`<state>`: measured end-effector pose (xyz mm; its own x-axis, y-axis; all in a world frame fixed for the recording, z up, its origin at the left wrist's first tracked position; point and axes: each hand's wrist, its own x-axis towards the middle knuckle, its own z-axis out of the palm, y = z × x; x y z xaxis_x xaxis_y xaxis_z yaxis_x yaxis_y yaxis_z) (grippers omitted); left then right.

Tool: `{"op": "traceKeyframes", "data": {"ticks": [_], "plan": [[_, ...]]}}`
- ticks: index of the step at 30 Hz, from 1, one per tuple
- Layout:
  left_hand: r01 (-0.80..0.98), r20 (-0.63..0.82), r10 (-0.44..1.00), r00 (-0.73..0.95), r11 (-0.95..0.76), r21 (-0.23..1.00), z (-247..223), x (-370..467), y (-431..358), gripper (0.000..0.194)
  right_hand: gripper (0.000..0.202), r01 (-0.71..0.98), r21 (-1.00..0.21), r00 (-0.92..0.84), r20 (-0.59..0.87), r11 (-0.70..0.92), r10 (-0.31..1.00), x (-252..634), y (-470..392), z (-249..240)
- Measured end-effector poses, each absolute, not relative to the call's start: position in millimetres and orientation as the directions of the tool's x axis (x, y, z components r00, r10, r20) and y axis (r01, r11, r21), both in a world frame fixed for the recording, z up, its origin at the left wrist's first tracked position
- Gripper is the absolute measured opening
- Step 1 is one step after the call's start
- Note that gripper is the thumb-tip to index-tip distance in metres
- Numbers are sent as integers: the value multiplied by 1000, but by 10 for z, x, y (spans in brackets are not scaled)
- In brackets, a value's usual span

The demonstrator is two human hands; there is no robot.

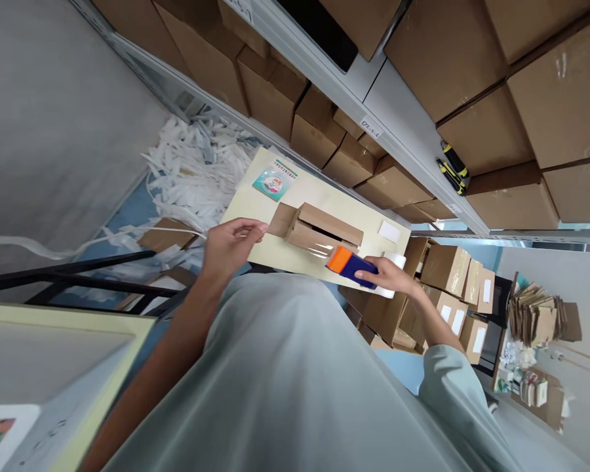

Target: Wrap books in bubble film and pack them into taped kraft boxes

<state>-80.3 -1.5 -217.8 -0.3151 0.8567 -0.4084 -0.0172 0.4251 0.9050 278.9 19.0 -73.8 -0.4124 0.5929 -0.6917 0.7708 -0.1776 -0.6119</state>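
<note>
A brown cardboard box (319,231) lies on the pale yellow table (246,203), with one end flap sticking out to the left. My left hand (233,244) is beside that flap, its fingers pinched together; what they hold, if anything, is too small to make out. In my right hand (386,273) is a dark blue and orange tape dispenser (353,265), its orange end against the near right side of the box. A teal-and-white printed booklet (274,181) lies on the table, up and left of the box.
Cardboard boxes (354,160) fill the shelf behind the table. White paper strips (196,157) are heaped at the left. Black-and-yellow cutters (452,169) lie on the upper shelf (408,98). More boxes (447,269) are stacked at the right. A white card (389,231) sits near the table's right end.
</note>
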Motion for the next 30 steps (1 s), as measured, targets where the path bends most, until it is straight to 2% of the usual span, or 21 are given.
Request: {"op": "traceKeyframes", "data": {"ticks": [5, 11, 17, 24, 30], "plan": [[-101, -435, 836, -334, 427, 898, -2407, -657, 232, 23, 58, 765, -623, -428, -684, -167, 591, 2895, 607, -781], [-128, -460, 807, -370, 446, 886, -2642, -628, 337, 18, 65, 739, -624, -442, -733, -255, 517, 2848, 843, -1199], [-150, -520, 775, -358, 502, 852, -2771, -608, 333, 12, 66, 711, -640, -436, -727, -291, 531, 2881, 857, -1549], [-119, -519, 769, -374, 515, 849, -3009, -599, 409, 14, 62, 704, -668, -461, -690, -244, 558, 2876, 851, -1636], [-19, -533, 772, -347, 562, 827, -3278, -394, 494, 8, 66, 725, -639, -430, -712, -258, 556, 2786, 845, -1632]]}}
